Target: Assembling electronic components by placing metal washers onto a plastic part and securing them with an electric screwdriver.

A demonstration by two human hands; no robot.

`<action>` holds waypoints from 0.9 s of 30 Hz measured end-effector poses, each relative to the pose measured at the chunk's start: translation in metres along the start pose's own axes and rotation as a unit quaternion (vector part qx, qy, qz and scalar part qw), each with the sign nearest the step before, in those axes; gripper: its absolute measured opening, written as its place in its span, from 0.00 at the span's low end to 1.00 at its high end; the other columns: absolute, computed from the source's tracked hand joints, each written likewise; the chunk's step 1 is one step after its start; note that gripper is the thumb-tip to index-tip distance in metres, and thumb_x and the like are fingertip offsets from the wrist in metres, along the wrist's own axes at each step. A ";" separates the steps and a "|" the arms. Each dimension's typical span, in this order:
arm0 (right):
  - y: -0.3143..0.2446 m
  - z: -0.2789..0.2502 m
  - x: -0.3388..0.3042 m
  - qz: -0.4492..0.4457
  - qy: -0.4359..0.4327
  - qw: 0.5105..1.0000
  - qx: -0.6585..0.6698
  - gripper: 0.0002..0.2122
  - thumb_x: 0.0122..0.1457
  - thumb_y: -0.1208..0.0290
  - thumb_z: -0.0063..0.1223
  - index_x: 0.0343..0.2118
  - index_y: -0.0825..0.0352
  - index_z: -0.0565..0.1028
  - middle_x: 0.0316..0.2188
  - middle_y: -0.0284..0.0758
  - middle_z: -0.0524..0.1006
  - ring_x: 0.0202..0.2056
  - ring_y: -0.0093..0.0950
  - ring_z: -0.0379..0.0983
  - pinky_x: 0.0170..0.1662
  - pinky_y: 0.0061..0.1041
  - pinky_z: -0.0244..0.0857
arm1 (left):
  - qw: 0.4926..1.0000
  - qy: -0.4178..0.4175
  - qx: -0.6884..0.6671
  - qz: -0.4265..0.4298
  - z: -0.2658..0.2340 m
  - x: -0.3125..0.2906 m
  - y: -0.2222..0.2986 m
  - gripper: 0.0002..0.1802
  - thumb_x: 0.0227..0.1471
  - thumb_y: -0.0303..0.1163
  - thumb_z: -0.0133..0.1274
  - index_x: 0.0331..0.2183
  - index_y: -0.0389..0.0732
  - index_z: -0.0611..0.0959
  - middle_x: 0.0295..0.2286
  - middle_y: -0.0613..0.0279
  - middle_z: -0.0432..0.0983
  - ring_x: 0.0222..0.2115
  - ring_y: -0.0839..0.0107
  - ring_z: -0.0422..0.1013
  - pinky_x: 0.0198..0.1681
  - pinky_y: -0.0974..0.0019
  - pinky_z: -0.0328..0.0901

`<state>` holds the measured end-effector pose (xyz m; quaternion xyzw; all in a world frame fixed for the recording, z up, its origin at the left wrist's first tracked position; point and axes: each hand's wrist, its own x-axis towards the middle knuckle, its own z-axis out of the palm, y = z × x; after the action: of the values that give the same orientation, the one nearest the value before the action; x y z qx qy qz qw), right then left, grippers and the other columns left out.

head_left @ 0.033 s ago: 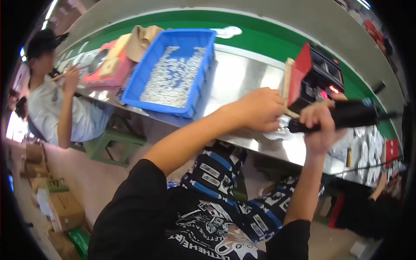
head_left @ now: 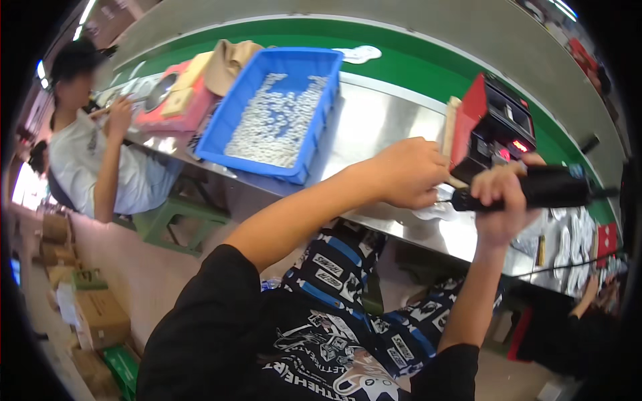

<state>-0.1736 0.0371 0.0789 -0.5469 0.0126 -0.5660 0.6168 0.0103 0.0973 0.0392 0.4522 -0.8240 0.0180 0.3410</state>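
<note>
So down at the bottom of the frame were my patterned trousers [head_left: 334,267], and just past them, right of centre, both my hands. My right hand [head_left: 501,208] had its fingers wrapped snugly around a black handheld tool [head_left: 558,187], tip pointing left, back end toward the right edge. My left hand [head_left: 409,175] sat just beside the tip, fingers curled in, knuckles up; can't tell from this angle what they were pinching, if anything. A pale shiny piece [head_left: 436,212] lay just under that hand, on the front part of the worktop [head_left: 374,110].

My two cents on doing this bit well: left hand braced, tool in line with whatever the tip met, light pressure, fingertips out of its path. A wobbly wrist looked like the main way to slip.

Farther off, a red-and-black machine [head_left: 468,123] stood at upper right, lit digits and all, and a blue bin [head_left: 319,130] of small white pieces [head_left: 261,137] sat upper left of centre. Behind everything ran a green strip [head_left: 428,63].
</note>
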 end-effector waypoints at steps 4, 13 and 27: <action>-0.005 0.008 0.006 -0.036 -0.052 0.996 0.058 0.20 0.60 0.78 0.50 0.55 0.70 0.63 0.21 0.31 0.63 0.19 0.22 0.60 0.24 0.26 0.62 | 0.988 -0.117 0.096 -0.027 -0.018 0.006 0.004 0.10 0.37 0.35 0.58 0.22 0.39 0.83 0.25 0.54 0.78 0.32 0.53 0.73 0.38 0.53 0.70; -0.038 -0.011 0.013 -0.075 -0.044 0.995 -0.041 0.21 0.59 0.79 0.49 0.55 0.74 0.65 0.22 0.32 0.63 0.21 0.22 0.60 0.28 0.27 0.61 | 0.901 -0.218 0.251 -0.278 -0.057 0.054 -0.050 0.16 0.45 0.39 0.59 0.36 0.44 0.89 0.38 0.51 0.84 0.40 0.52 0.81 0.39 0.51 0.75; -0.083 -0.020 0.014 -0.067 0.059 0.984 -0.157 0.22 0.56 0.82 0.52 0.54 0.73 0.63 0.21 0.34 0.68 0.17 0.23 0.64 0.24 0.27 0.65 | 0.711 -0.360 0.293 -0.528 -0.129 0.020 -0.332 0.24 0.40 0.34 0.68 0.44 0.49 0.89 0.46 0.54 0.83 0.49 0.56 0.78 0.50 0.48 0.72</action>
<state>-0.2385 0.0335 0.1363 -0.6025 0.1013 -0.6280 0.4820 0.3245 -0.0694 0.0568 0.8631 -0.4648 -0.0883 -0.1767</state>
